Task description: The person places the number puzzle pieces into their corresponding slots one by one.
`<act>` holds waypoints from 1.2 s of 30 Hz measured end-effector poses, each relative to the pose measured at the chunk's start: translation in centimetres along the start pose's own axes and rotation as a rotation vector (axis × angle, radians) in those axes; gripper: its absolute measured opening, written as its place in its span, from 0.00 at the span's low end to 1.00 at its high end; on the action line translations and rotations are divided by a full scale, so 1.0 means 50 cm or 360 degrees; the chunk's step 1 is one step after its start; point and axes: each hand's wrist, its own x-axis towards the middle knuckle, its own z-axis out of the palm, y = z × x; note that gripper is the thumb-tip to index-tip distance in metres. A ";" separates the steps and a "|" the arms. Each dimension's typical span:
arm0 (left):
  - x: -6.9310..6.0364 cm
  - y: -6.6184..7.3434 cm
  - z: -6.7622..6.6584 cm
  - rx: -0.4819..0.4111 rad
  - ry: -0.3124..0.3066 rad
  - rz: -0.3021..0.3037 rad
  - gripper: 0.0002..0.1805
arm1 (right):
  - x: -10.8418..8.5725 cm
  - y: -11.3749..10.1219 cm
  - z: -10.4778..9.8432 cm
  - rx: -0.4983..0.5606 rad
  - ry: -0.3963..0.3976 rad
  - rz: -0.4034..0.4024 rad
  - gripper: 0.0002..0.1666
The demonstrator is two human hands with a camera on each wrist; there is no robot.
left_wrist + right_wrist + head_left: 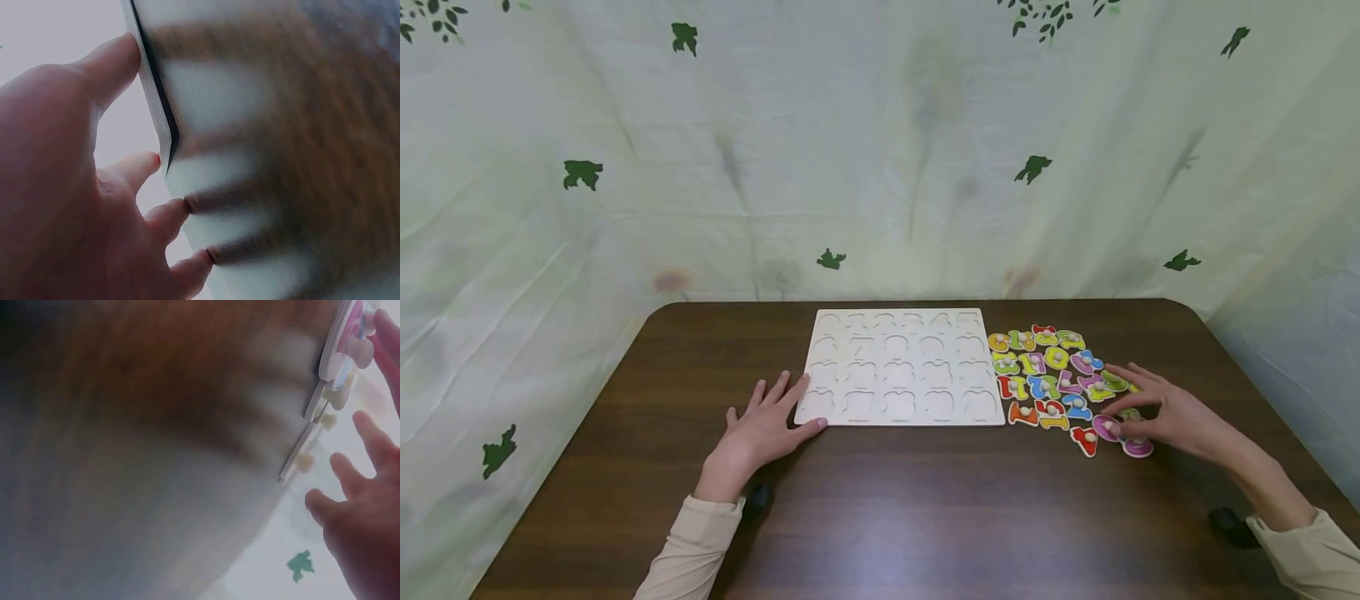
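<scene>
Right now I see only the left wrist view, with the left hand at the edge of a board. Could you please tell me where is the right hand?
Observer: The right hand is over the right side of the coloured pieces.
Operator: Thank you. Does the board already have pieces in it?
Observer: No, its four rows show only bare outlines.
Operator: And what could fingers hold on the pieces?
Observer: The right wrist view shows small knobs standing on them.

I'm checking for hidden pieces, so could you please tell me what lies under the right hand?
Parts of a purple puzzle piece and a green puzzle piece show around the right hand. Whatever the hand itself covers, including any further pieces, cannot be seen.
</scene>
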 end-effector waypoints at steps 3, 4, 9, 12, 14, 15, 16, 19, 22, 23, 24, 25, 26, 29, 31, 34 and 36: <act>0.000 0.001 -0.001 -0.0004 -0.0002 -0.0002 0.46 | -0.003 0.000 0.000 0.0025 -0.0034 0.0032 0.12; -0.001 0.001 -0.001 -0.0005 -0.0003 -0.0003 0.46 | -0.004 0.001 0.000 0.0029 -0.0040 0.0035 0.11; 0.000 0.001 0.000 -0.0009 0.0006 -0.0003 0.45 | -0.002 -0.004 0.002 0.0011 -0.0076 0.0048 0.08; 0.000 0.000 0.000 -0.0006 0.0008 -0.0003 0.45 | 0.001 -0.009 0.003 0.0001 -0.0097 0.0056 0.07; 0.000 0.000 0.001 -0.0004 0.0006 -0.0005 0.45 | 0.003 -0.011 0.004 0.0005 -0.0095 0.0060 0.07; 0.000 0.000 0.001 0.0000 0.0005 -0.0005 0.45 | 0.004 -0.012 0.005 0.0012 -0.0091 0.0056 0.07; 0.000 0.000 0.001 0.0001 0.0006 -0.0005 0.46 | 0.004 -0.012 0.006 0.0023 -0.0084 0.0049 0.07; 0.000 0.000 0.003 0.0003 0.0008 -0.0005 0.46 | 0.003 -0.011 0.006 0.0091 -0.0051 0.0028 0.07; 0.001 -0.001 0.003 0.0006 0.0013 -0.0005 0.45 | 0.003 -0.009 0.006 0.0143 -0.0024 0.0022 0.08; 0.001 -0.001 0.003 0.0009 0.0015 -0.0006 0.45 | 0.003 -0.009 0.006 0.0151 -0.0013 0.0028 0.08; 0.001 -0.001 0.003 0.0010 0.0016 -0.0006 0.46 | 0.004 -0.009 0.006 0.0153 -0.0003 0.0033 0.08; 0.001 -0.001 0.003 0.0011 0.0018 -0.0006 0.46 | 0.005 -0.009 0.006 0.0159 0.0012 0.0033 0.09; 0.001 -0.001 0.003 0.0010 0.0019 -0.0006 0.46 | 0.005 -0.010 0.006 0.0164 0.0025 0.0031 0.09; 0.001 -0.001 0.003 0.0006 0.0024 -0.0003 0.46 | 0.005 -0.015 0.004 0.0201 0.0079 0.0022 0.09; 0.001 -0.002 0.003 0.0003 0.0024 -0.0002 0.46 | 0.005 -0.020 0.004 0.0216 0.0109 0.0023 0.09; 0.000 -0.001 0.003 0.0000 0.0025 0.0001 0.45 | 0.009 -0.027 0.004 0.0201 0.0131 0.0042 0.09; 0.000 -0.001 0.002 -0.0004 0.0027 0.0001 0.45 | 0.012 -0.031 0.004 0.0185 0.0142 0.0043 0.09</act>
